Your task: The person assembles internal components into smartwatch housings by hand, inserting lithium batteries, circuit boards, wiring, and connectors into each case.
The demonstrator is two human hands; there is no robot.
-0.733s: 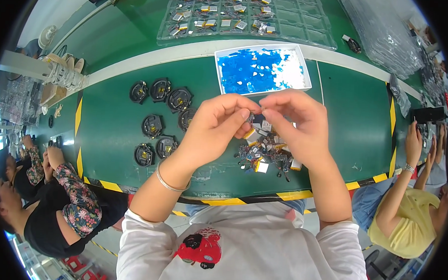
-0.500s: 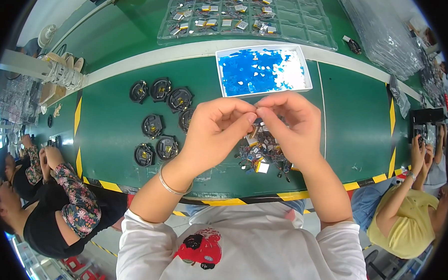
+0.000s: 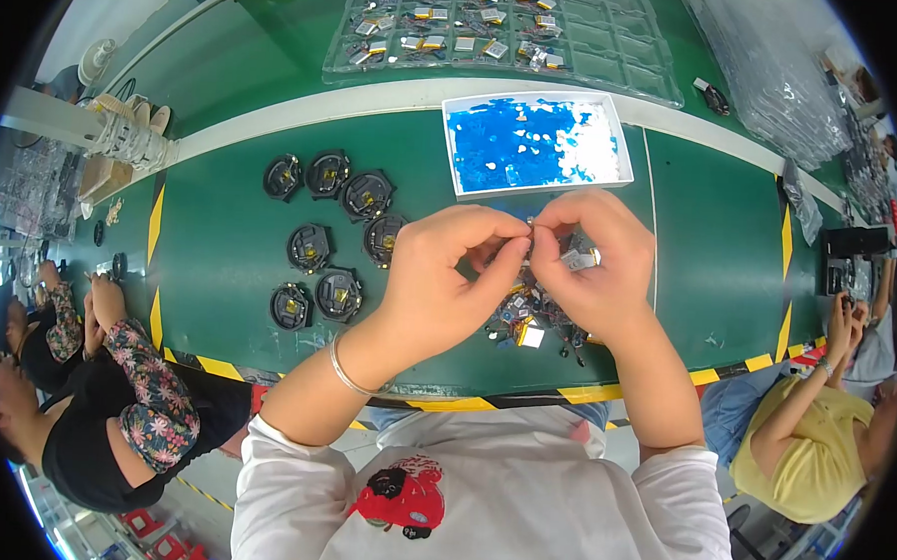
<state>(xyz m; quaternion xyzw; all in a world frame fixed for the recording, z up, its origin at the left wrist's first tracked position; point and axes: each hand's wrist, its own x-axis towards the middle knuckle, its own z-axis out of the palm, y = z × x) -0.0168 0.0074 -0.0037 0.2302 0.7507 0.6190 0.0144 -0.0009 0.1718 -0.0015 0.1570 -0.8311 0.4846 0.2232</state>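
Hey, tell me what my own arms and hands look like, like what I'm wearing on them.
Your left hand and right hand show no gloves. A slim, silver-coloured bangle circles the left wrist; the right has none. Both forearms are uncovered below short, loose white sleeves.

The left forearm [image 3: 318,402] slants far and to the right, the right forearm [image 3: 657,387] far and to the left. The left hand [image 3: 439,270] and right hand [image 3: 604,272] meet at the tips, thumbs and fingers [image 3: 486,223] curled inward (any grip there is too small to read).
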